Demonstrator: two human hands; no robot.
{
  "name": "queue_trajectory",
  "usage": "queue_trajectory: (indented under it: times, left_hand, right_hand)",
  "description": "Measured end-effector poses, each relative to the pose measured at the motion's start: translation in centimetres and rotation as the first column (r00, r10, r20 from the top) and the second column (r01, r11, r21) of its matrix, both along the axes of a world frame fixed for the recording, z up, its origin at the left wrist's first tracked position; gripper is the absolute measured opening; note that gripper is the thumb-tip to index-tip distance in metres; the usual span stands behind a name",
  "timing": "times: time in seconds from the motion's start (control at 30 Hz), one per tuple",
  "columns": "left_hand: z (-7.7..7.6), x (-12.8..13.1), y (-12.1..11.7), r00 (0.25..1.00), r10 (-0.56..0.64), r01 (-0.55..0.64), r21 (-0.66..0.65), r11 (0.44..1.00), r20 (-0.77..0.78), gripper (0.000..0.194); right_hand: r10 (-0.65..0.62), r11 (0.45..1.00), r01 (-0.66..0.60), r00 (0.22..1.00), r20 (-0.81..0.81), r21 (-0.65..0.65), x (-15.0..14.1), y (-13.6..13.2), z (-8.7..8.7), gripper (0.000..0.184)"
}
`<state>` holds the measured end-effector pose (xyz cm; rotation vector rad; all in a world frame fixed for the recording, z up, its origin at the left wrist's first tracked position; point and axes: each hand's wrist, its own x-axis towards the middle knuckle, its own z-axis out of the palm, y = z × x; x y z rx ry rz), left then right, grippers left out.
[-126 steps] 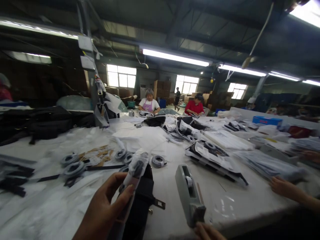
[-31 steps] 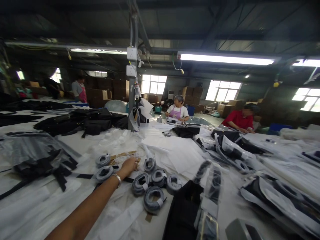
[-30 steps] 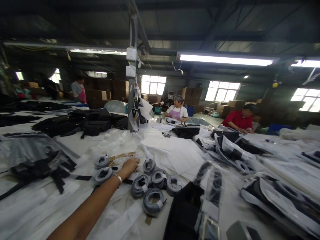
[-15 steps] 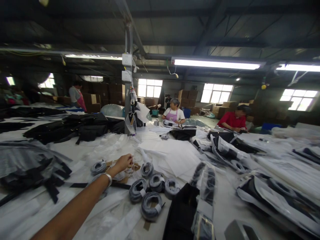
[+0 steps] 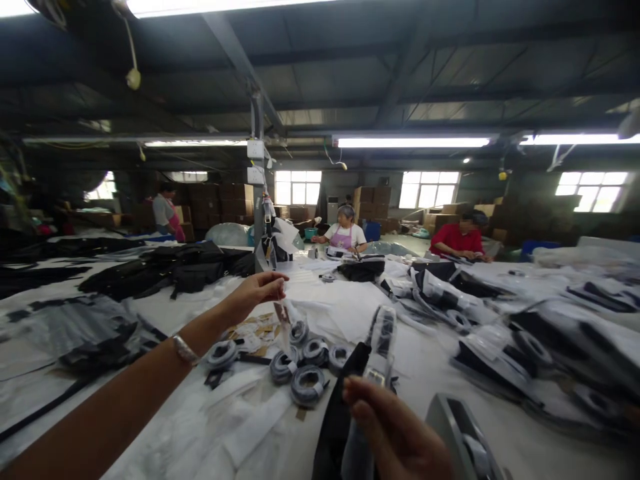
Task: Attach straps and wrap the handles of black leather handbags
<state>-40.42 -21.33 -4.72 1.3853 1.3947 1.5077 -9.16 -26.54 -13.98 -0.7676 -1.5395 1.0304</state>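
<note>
Left hand: finger and thumb of the left hand (image 5: 256,292) are pinched together on a small tag (image 5: 283,321), which hangs down in front of the coiled straps; a silver bracelet (image 5: 185,349) circles the wrist.
Right hand: the right hand (image 5: 397,430) has its fingers curled close to the thumb; from here I can't tell whether anything is between them.
Black bag: the black bag (image 5: 331,420) lies just behind the right hand, its plastic-wrapped strap (image 5: 385,333) running up beside it.
Tape dispenser: the grey tape dispenser (image 5: 453,417) stands just right of that hand.
Coiled straps: the coiled straps (image 5: 307,388) cluster on the worktop (image 5: 415,367), beside scattered brown cards (image 5: 263,327).
White sheets: the white sheets (image 5: 345,313) spread out beyond.
Co-workers: across the way sit a person in a lilac apron (image 5: 343,239) and a person in red (image 5: 455,241).
</note>
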Motion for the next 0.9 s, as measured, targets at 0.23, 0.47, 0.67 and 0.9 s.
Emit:
queue_trajectory:
  times: [0.23,0.47,0.67,0.9]
  left_hand:
    - [0.9,9.1,-6.0,0.960,-0.205,0.214,-0.030,0.976,0.190,0.028]
    - [-0.6,12.9,-8.9,0.892,-0.256,0.316,-0.110,0.942,0.372,0.025]
    - [-1.7,13.2,-9.6,0.945,-0.271,0.296,-0.125,0.947,0.185,0.030]
    - [-2.6,13.5,-9.7,0.920,-0.313,0.291,-0.121,0.949,-0.235,0.031]
  right_hand:
    - [0.140,0.983,-0.139,0.990,-0.003,0.123,-3.3,0.5,2.2,0.054]
    - [0.219,0.969,-0.232,0.964,-0.152,-0.078,-2.3,-0.7,2.0,0.015]
    - [0.000,1.000,0.000,0.996,-0.086,-0.001,-0.3,-0.7,2.8,0.023]
    - [-0.146,0.911,0.105,0.986,0.074,0.399,0.3,-0.4,4.5,0.026]
